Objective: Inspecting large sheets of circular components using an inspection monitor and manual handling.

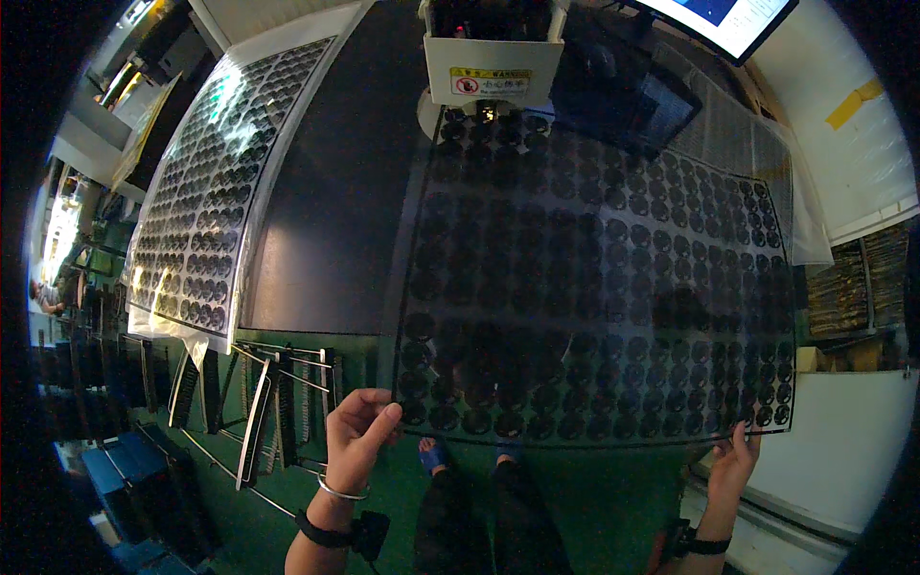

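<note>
A large, see-through dark sheet [575, 287] printed with rows of black round shapes spreads out before me. My left hand [364, 431] pinches its near left corner between thumb and fingers. At the near edge, toward the right corner, my right hand [735, 460] grips the sheet, its fingers partly hidden beneath. The sheet's far end reaches under a white machine head [494, 72] with a yellow warning label, where a small light glows. Both forearms carry black wrist straps, and a bracelet circles my left wrist.
A stack of similar sheets [206, 192] in clear plastic lies on the dark table [321, 220] at left. Below it stands a metal rack [273, 412]. A monitor [719, 24] and a keyboard [661, 101] are at the far right. A white cabinet [853, 441] stands at right.
</note>
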Demonstrator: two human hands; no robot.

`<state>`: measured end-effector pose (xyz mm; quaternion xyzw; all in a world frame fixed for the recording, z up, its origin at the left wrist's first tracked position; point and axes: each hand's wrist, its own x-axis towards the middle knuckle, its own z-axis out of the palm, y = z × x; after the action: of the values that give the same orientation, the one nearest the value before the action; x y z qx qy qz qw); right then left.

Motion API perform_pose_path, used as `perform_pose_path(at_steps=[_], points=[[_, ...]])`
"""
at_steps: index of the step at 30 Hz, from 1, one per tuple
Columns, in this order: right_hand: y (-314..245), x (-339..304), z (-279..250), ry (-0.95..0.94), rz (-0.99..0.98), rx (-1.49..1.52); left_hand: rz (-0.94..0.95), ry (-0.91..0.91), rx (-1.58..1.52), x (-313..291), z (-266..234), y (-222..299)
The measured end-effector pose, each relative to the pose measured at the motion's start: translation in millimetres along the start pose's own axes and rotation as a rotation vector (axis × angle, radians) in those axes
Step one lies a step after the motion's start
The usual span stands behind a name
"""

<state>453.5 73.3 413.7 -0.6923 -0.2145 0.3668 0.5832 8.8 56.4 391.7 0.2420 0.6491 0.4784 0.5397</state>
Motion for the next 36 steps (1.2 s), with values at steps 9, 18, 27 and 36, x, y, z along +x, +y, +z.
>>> perform_pose_path(at_steps=[9, 18, 27, 36], points=[[2, 4, -22, 0.056, 0.007, -0.068, -0.053, -0.113, 0.059, -8, 9, -3], [5, 11, -41, 0.061, 0.009, -0.050, -0.029, -0.137, 0.104, -11, 17, 0], [5, 13, -34, -0.052, 0.020, -0.040, 0.010, -0.119, 0.045, -1, 14, -1], [1, 9, -23, -0.040, -0.029, -0.031, -0.007, -0.101, 0.034, 0, 11, -2]])
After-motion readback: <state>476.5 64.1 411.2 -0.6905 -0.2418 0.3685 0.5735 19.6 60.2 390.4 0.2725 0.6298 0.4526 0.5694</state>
